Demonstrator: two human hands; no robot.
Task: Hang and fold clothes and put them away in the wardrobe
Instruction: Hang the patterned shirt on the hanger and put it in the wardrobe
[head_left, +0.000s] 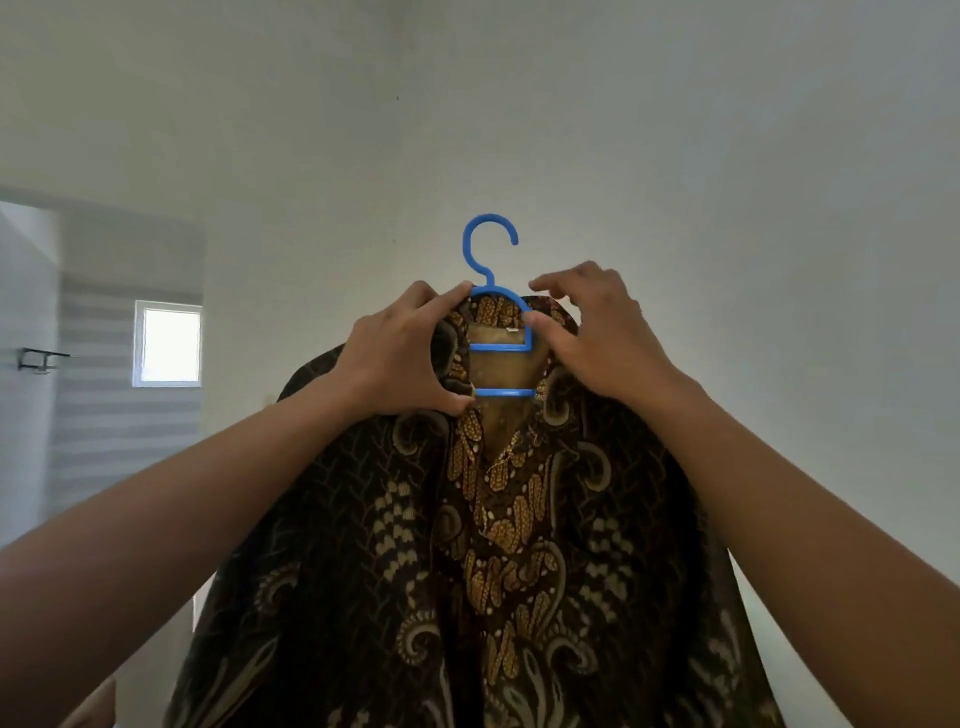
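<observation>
fingers (423, 293) of the left hand (400, 353) clamp the shirt (519, 519) collar; right hand (602, 332) fingers pinch it too. hanger (501, 393) sits between them. tug both sides even so it hangs straight.

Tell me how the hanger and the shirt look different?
The hanger is plain blue; the shirt is brown with gold patterns. The hanger is thin and small; the shirt is wide and drapes down. Both are held up by the left hand and right hand.
</observation>
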